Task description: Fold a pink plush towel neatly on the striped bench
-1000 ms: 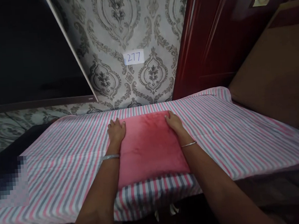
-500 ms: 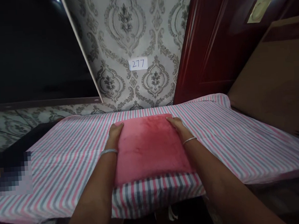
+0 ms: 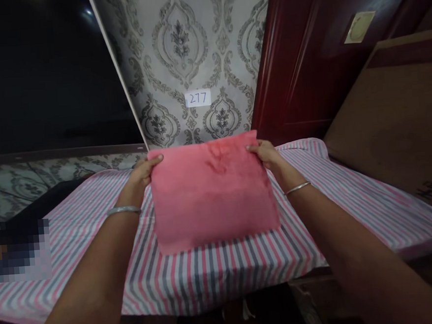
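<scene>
A pink, plush rectangular cloth [image 3: 213,196], which looks folded, is held up by its far corners above the striped tablecloth [image 3: 224,275]. My left hand [image 3: 142,171] pinches its upper left corner, thumb on the near face. At the upper right corner my right hand [image 3: 267,153] grips the same way, fingers tucked behind. The cloth tilts toward me, and its lower edge hangs close to the tabletop; whether it touches cannot be made out. A darker, ruffled patch of pile shows near its upper right. Each wrist wears a bangle.
Behind the table is patterned wallpaper with a paper label [image 3: 197,98] reading 277. A large dark screen [image 3: 47,80] stands at the left. To the right are a dark red door panel [image 3: 304,52] and a big cardboard box [image 3: 401,114] beside the table.
Both hands have raised the pink cloth's far edge from the tablecloth, moving up and slightly apart. The cloth now tilts upward instead of lying flat.
</scene>
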